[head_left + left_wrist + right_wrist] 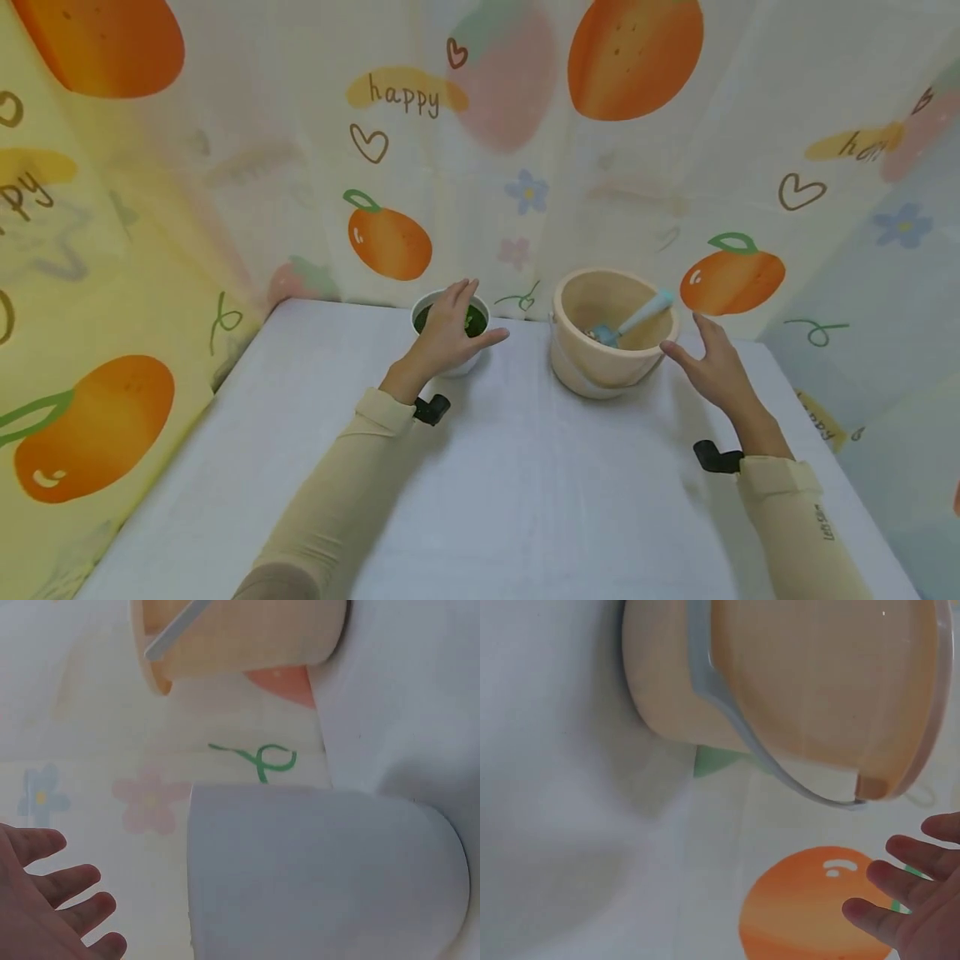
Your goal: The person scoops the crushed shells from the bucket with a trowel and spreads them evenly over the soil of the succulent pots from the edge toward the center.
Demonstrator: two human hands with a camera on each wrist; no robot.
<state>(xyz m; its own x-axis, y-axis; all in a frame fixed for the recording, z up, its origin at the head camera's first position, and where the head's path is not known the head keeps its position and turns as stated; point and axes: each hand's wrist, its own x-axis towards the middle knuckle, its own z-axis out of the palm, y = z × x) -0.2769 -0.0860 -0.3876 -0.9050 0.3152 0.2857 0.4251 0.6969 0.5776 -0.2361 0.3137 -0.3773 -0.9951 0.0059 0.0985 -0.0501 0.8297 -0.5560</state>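
A white pot (315, 877) with dark contents and a bit of green inside stands at the table's back, left of centre. Above and in front of it is my left hand (446, 333), fingers extended and thumb spread; in the left wrist view the fingers are apart from the pot's side. To the right stands a beige bucket (581, 354) with a grey handle (739, 720) hanging down. A small tool with a light blue handle (647, 312) leans inside it, its head partly hidden. My right hand (716, 362) is beside the bucket's right rim, fingers spread, holding nothing.
A white cloth covers the table (480, 483). Behind it and along both sides hangs a curtain (300, 167) printed with oranges, flowers and hearts. Black wrist mounts (717, 457) sit at both cuffs.
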